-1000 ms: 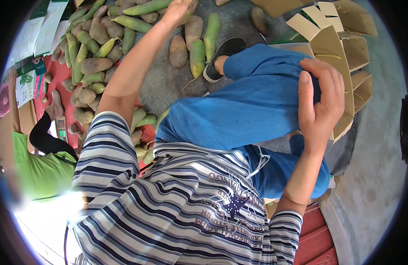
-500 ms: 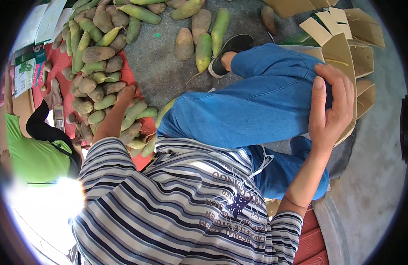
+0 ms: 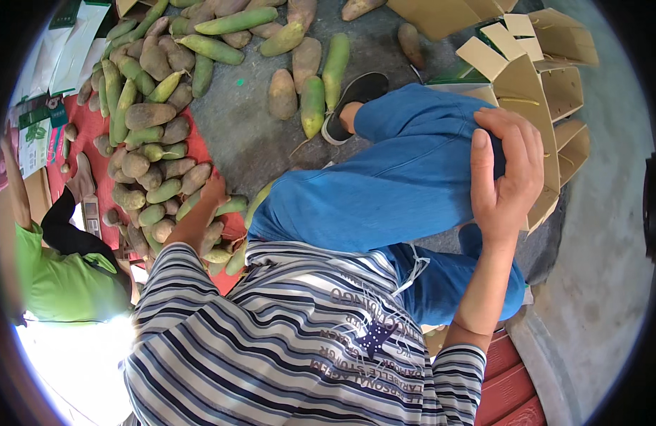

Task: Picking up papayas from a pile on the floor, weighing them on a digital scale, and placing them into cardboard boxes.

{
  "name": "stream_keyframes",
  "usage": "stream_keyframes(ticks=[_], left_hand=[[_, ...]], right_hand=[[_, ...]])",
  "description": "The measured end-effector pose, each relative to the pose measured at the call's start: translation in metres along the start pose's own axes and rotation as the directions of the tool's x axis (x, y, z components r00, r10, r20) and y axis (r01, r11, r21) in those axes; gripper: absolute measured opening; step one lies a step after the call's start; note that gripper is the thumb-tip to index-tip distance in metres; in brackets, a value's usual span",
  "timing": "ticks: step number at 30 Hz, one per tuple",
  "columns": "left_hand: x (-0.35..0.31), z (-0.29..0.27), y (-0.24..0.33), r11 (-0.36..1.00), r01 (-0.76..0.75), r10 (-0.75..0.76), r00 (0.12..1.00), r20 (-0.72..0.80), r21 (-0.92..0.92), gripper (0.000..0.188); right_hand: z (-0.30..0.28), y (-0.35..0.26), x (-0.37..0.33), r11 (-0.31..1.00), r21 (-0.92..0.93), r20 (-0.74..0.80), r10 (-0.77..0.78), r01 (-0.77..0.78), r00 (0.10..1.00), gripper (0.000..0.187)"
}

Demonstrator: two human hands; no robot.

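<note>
A large heap of green radishes [image 3: 147,116], many coated in brown soil, lies to the left on a red sheet [image 3: 200,138]. My left hand [image 3: 214,190] reaches down at the heap's right edge, close beside a soil-covered radish [image 3: 196,178]. Its fingers are too small and partly hidden to show whether they grip anything. My right hand [image 3: 510,170] is empty over my bent knee in blue trousers [image 3: 384,177], thumb and fingers apart and loosely curved.
Open cardboard boxes [image 3: 526,92] stand at the right. More radishes [image 3: 313,106] lie on the dark mat [image 3: 250,128] by my shoe [image 3: 353,99]. Another person in a green shirt [image 3: 72,277] is at the far left, near white-and-green cartons [image 3: 76,53].
My left hand has shifted slightly nearer to me and to the right along the heap's edge. My right hand keeps its pose over the knee. The view has swung a little.
</note>
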State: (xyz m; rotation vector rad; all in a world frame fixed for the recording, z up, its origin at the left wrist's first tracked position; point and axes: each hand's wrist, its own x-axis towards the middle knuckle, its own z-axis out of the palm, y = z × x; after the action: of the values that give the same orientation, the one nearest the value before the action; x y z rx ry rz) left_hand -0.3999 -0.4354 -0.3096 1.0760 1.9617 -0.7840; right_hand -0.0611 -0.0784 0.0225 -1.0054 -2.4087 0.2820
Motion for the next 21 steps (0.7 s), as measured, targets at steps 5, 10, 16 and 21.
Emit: stream_keyframes(ticks=[5, 10, 16, 21], left_hand=[[0.032, -0.068, 0.033, 0.931, -0.292, 0.212, 0.922, -0.323, -0.222, 0.056], [0.034, -0.194, 0.128, 0.832, -0.505, 0.267, 0.728, -0.632, -0.231, 0.047], [0.029, -0.281, 0.224, 0.853, -0.505, 0.413, 0.501, -0.761, 0.131, 0.052], [0.044, -0.264, 0.250, 0.871, -0.459, 0.386, 0.420, -0.822, 0.175, 0.057]], right_hand=[[-0.003, -0.002, 0.000, 1.000, 0.003, 0.010, 0.018, -0.018, 1.000, 0.010], [-0.003, -0.001, -0.002, 0.999, -0.005, 0.004, 0.031, -0.031, 1.000, 0.010], [-0.004, -0.003, -0.002, 0.999, 0.001, 0.001, 0.042, -0.042, 0.999, 0.011], [-0.003, -0.001, 0.000, 1.000, -0.002, 0.000, 0.031, -0.031, 1.000, 0.011]])
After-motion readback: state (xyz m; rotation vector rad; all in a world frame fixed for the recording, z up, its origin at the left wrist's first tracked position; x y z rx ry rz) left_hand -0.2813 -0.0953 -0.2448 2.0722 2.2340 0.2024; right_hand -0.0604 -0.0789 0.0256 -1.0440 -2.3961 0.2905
